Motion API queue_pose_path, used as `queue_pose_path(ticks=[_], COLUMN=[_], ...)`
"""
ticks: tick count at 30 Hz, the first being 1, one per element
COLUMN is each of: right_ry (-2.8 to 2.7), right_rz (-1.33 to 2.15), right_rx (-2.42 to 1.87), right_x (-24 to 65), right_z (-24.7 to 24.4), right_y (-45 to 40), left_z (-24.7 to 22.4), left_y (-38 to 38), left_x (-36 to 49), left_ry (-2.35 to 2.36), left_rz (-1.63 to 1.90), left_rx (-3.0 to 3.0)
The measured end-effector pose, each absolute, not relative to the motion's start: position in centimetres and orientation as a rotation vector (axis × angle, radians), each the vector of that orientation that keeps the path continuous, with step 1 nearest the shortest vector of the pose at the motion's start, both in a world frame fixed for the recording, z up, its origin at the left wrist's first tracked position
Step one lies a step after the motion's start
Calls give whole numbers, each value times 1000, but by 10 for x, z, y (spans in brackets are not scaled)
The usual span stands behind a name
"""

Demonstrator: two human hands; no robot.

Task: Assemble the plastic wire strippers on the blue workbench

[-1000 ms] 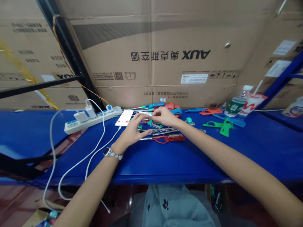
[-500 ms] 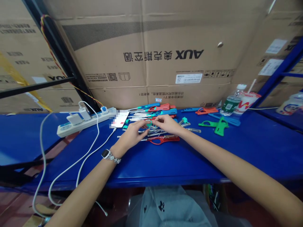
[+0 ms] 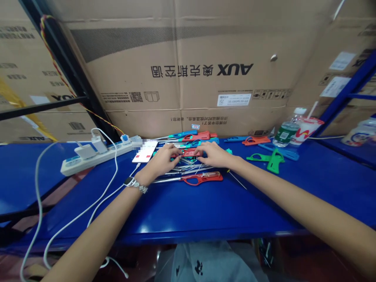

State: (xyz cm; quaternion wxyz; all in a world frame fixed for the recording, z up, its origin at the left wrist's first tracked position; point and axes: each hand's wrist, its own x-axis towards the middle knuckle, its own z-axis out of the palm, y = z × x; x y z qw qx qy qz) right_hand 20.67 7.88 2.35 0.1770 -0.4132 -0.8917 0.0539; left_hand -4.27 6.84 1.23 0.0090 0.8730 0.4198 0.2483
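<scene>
My left hand [image 3: 165, 159] and my right hand [image 3: 216, 155] grip opposite ends of a red lighter casing [image 3: 191, 152] above a pile of parts. Under and in front of the casing lie several metal lighter tubes [image 3: 192, 169] and thin pale wires. Nearest me is a red long-nosed lighter [image 3: 202, 178] with a clear fuel tank in its handle and its metal nose pointing left. Beyond my hands, more red and blue lighters [image 3: 196, 136] lie side by side. My fingers cover part of the casing and several small parts below.
A white power strip [image 3: 96, 154] with plugs and cables lies to the left, beside a white phone-like slab [image 3: 144, 152]. Green casing halves [image 3: 274, 160], a water bottle [image 3: 286, 129] and a red-and-white cup [image 3: 308, 129] stand or lie right. A large cardboard box [image 3: 188, 47] backs the blue table [image 3: 182, 207].
My fingers have gone from pinching small parts close together to holding the red casing, with my hands slightly farther apart. A thin rod with a yellow end now shows by my right wrist.
</scene>
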Motion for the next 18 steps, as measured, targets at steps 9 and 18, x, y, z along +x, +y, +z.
queue_pose_path(ticks=[9,18], right_ry=[-2801,-2747], right_rz=[-220,-202], right_rx=[-988,-937], right_x=[193,199], right_z=[32,26], right_y=[90,88], left_z=[11,6], left_y=[64,59], left_x=[-35,-52], left_ry=[1177,1175], left_rz=[995,974], left_rx=[2652,2595])
